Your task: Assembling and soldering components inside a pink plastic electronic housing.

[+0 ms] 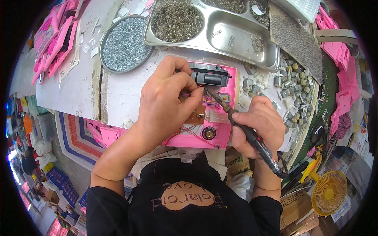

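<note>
A pink plastic housing (232, 133) lies open on the table in front of me. Inside it are a black plastic block (212, 79), a brown circuit board (193, 118), a round speaker (209, 133) and loose coloured wires. My left hand (163, 92) reaches over the housing, its thumb and fingers pinched at a thin red wire (201, 85) beside the black block. Gripped in my right hand (264, 124) is a soldering iron (252, 135), its tip angled down to the left, close to my left fingertips. The exact contact at the tip is hidden.
At the back left stands a round tray of small screws (125, 43). A metal compartment tray (240, 39) holds springs. Small motors (293, 86) lie piled on the right. Pink parts (59, 35) are stacked far left, and a yellow fan (330, 192) stands lower right.
</note>
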The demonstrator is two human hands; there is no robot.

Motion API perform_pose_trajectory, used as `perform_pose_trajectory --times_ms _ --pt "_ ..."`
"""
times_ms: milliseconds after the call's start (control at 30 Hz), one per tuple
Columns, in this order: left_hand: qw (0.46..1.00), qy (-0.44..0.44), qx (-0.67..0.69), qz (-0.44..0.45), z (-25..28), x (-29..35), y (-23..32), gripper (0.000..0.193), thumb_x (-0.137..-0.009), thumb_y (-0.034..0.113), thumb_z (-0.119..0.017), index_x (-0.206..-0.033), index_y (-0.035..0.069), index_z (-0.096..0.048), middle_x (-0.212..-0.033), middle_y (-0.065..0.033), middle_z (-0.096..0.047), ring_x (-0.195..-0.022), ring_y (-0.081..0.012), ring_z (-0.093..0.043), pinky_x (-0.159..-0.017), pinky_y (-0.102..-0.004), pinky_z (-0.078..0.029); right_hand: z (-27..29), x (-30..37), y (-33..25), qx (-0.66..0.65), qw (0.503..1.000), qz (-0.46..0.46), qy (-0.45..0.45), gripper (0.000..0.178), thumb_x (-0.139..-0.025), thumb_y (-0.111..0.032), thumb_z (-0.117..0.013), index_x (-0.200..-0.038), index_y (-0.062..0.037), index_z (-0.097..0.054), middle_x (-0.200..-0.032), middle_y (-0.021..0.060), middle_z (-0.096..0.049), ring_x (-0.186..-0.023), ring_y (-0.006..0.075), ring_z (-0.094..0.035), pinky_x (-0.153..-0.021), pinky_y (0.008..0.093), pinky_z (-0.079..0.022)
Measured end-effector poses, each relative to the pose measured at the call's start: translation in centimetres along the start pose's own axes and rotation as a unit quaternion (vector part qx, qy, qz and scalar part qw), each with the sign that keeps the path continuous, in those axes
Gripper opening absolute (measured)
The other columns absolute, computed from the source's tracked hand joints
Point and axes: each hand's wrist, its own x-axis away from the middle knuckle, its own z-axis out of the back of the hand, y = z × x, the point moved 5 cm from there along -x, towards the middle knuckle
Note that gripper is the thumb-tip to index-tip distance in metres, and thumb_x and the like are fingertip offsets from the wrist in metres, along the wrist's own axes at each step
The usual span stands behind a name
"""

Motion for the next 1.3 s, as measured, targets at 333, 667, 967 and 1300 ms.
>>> perform_pose_trajectory --times_ms 333,667,967,1300 --pt "1.000 -0.011 -0.004 0.010 -0.1 0.2 -0.1 0.011 -0.078 0.001 -0.079 -0.080 0.000 -0.067 -0.100 -0.0093 -0.059 -0.082 -0.0190 -0.061 -0.068 -0.0288 -0.049 1.2 0.6 -0.5 -0.011 1.000 -0.018 -0.006 0.028 -0.071 0.000 -0.076 -0.099 -0.0044 -0.070 -0.060 0.0025 -0.052 -0.050 0.0212 -0.048 -0.063 0.0358 -0.048" --pt "1.000 0.009 -0.019 -0.002 -0.1 0.0 0.4 0.012 -0.074 0.000 -0.079 -0.075 -0.001 -0.067 -0.096 -0.0108 -0.060 -0.074 -0.0233 -0.065 -0.064 -0.0339 -0.054 3.8 4.9 0.0 -0.171 0.967 -0.106 0.154 0.037 -0.080 -0.008 -0.082 -0.097 -0.0096 -0.050 -0.063 -0.0008 -0.049 -0.057 0.0158 -0.042 -0.073 0.0392 -0.042" --pt "0.999 -0.003 -0.034 0.012 0.1 0.3 0.4 0.013 -0.076 0.001 -0.080 -0.084 0.001 -0.069 -0.103 -0.0087 -0.060 -0.078 -0.0188 -0.061 -0.068 -0.0285 -0.049 4.8 6.9 0.2 -0.177 0.952 -0.138 0.209 0.034 -0.082 -0.007 -0.081 -0.097 -0.0092 -0.050 -0.069 0.0006 -0.053 -0.061 0.0150 -0.044 -0.072 0.0385 -0.038" --pt "0.972 -0.163 -0.087 -0.148 -2.6 2.5 4.2 0.020 -0.081 0.000 -0.079 -0.099 0.004 -0.072 -0.096 -0.0096 -0.066 -0.078 -0.0276 -0.069 -0.068 -0.0358 -0.057 4.9 6.4 -0.3 -0.208 0.940 -0.162 0.216 0.035 -0.086 -0.006 -0.080 -0.108 -0.0050 -0.053 -0.087 0.0078 -0.062 -0.074 0.0182 -0.055 -0.080 0.0376 -0.045"
